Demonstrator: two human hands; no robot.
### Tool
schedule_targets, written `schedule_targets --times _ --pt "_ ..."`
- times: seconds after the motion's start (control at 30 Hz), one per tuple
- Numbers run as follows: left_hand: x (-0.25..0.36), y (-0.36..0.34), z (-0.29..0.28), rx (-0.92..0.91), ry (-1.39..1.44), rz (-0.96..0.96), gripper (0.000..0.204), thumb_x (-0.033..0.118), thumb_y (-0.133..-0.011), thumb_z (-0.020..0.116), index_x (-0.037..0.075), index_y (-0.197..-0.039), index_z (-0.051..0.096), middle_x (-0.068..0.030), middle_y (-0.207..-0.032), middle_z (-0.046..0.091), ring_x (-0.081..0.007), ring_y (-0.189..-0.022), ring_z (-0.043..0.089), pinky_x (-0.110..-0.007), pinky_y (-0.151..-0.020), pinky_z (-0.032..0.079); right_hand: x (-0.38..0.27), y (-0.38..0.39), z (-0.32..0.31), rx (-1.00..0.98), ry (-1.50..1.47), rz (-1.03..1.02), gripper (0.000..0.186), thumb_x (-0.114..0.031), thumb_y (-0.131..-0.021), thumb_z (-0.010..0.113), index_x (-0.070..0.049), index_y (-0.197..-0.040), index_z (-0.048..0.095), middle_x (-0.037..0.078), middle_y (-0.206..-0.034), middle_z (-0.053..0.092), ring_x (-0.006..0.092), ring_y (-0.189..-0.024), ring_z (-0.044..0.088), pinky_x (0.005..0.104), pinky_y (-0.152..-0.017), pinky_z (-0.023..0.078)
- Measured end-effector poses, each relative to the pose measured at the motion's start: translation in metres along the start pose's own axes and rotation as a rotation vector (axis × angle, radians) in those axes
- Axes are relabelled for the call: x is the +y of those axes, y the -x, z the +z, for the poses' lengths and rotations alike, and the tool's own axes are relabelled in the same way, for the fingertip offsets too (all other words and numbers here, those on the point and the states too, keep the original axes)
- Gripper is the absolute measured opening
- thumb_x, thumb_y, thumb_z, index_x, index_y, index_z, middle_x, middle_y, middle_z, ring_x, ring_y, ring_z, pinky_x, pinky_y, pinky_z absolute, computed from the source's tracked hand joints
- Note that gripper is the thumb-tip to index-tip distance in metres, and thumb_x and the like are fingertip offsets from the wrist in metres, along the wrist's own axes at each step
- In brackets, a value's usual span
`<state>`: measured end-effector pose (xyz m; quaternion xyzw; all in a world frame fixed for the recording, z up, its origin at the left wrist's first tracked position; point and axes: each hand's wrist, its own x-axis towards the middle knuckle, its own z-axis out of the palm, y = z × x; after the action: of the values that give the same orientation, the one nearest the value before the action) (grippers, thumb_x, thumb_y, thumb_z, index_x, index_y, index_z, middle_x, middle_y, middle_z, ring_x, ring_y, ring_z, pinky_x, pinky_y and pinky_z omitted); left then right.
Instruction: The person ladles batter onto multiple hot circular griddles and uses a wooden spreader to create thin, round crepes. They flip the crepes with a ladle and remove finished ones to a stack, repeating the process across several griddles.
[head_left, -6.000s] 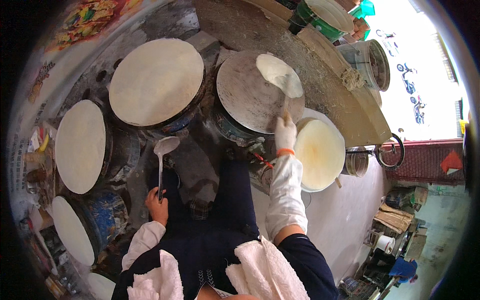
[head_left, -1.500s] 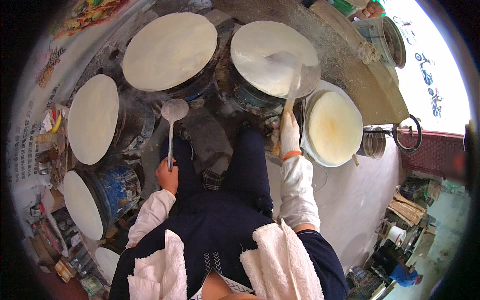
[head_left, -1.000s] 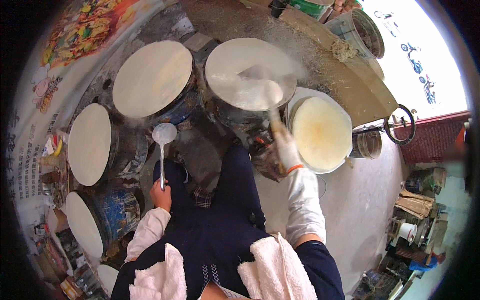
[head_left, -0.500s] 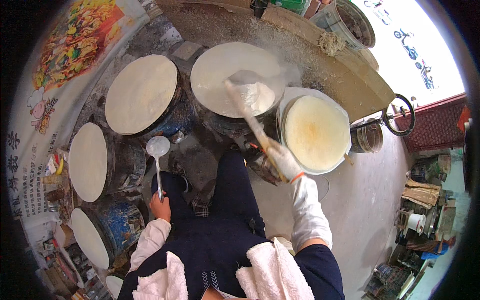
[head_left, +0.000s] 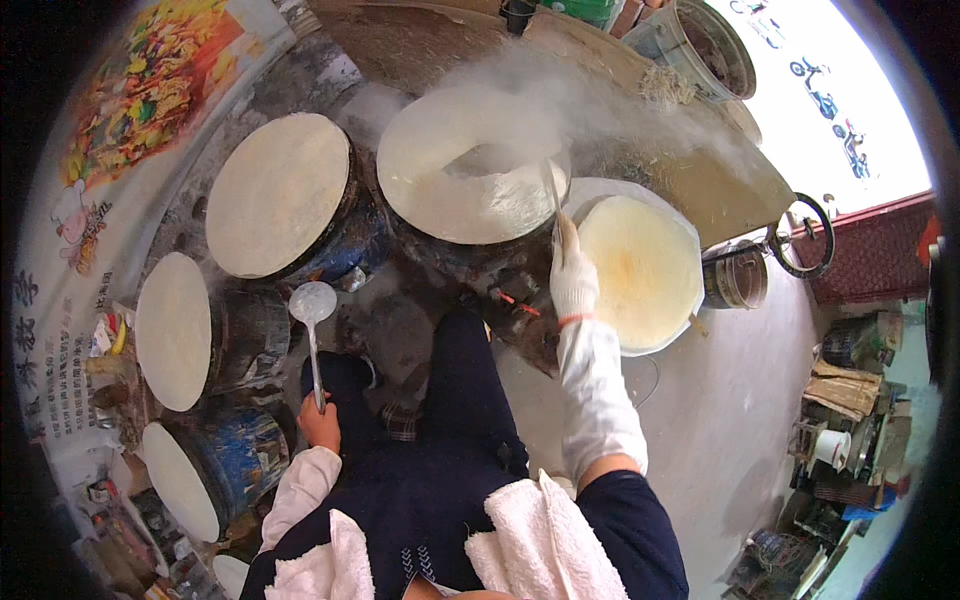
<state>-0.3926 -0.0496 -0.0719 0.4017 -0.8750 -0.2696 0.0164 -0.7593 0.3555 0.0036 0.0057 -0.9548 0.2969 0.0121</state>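
Observation:
My left hand is closed round the handle of a metal ladle, whose bowl is whitish with batter and hangs over the floor between the griddles and my legs. My right hand, in a white glove, grips the wooden handle of a batter spreader over the far middle griddle. Wet, shiny batter covers much of that griddle. Steam veils its upper part and the spreader's head; a dark patch in the batter could be head or bare plate, I cannot tell. Beside my right hand lies a stack of round flatbreads, pale with a browned middle.
More drum-mounted griddles bearing pale rounds curve along the left: an upper one, a middle one and a lower one. A brown board stands behind the far griddle. Buckets and a black wheel-like ring are at right.
My right hand has moved up and slightly left, swinging the spreader's handle more upright. The white batter heap has spread into a wide wet layer. Steam has thickened. My left hand with the ladle barely moved.

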Motion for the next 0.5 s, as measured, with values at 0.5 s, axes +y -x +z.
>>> schedule_targets --times 0.5 --pt "0.015 -0.003 -0.005 0.026 -0.027 -0.025 0.017 0.010 -0.078 0.061 0.008 -0.095 0.064 -0.0099 -0.097 0.064 -0.0344 -0.095 0.060 -0.044 -0.088 0.043 0.012 -0.108 0.023 0.028 -0.098 0.111 0.045 -0.029 -0.100 0.050 -0.019 -0.143 0.053 0.026 -0.117 0.067 0.0448 -0.110 0.062 0.0478 -0.092 0.051"
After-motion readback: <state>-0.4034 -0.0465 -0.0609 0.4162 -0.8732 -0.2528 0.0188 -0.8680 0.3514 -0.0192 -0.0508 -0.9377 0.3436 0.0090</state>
